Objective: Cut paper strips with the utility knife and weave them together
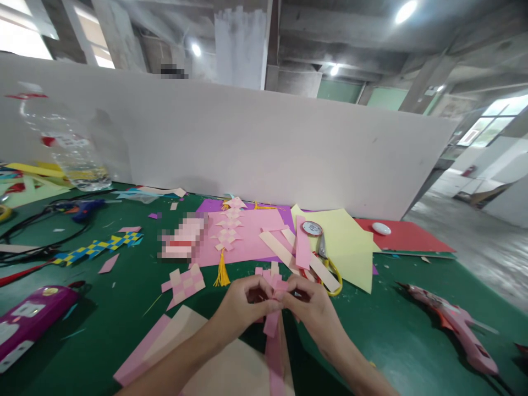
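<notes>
My left hand [247, 301] and my right hand [314, 308] meet at the middle of the table, fingertips pinched together on woven pink paper strips [272, 325]. Pink and cream ends stick out above and below my fingers, and one long strip hangs down toward me. My fingers partly hide the weave. To the left lies a small woven pink and cream piece [185, 284]. Farther back, a woven chain [227, 231] with a yellow tassel [221, 270] rests on a pink sheet [264, 223]. Cream and pink sheets [231, 357] lie under my left forearm.
Loose strips [303, 242] and yellow-handled scissors [335, 275] lie behind my right hand, beside yellow paper [350, 242]. A pink glue gun [454, 324] sits at right. At left are a purple device [37, 319], a blue-yellow woven band [99, 246] and a plastic bottle [74, 143].
</notes>
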Tool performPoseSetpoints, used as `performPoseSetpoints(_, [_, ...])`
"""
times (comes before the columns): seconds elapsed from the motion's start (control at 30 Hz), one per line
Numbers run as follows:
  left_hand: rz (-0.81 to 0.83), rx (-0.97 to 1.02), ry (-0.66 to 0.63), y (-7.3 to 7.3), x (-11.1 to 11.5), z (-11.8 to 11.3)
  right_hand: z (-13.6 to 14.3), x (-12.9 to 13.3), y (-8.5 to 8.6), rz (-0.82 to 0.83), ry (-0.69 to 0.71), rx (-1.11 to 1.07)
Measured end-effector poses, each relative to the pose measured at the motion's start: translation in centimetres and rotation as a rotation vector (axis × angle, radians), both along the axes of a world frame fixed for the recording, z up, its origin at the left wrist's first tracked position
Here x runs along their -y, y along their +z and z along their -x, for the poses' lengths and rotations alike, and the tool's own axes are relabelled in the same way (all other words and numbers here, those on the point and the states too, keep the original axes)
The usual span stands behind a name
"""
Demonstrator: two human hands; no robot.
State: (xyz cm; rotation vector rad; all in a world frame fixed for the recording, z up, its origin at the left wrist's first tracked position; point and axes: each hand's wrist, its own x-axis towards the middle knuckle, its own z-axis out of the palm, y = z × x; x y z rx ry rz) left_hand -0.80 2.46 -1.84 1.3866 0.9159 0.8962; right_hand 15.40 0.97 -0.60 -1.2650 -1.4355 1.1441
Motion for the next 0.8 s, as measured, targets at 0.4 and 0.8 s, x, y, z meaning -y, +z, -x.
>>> performPoseSetpoints(0.4, [-0.03,0.013,-0.001,-0.06,0.01,-0.25,0.09,0.25,0.56,0.004,0.005,-0.019])
performPoseSetpoints(0.8, [-0.1,-0.19,-0.085,0.59,0.28,0.07,-0.2,0.34,0.47,0.045,0.038,-0.095])
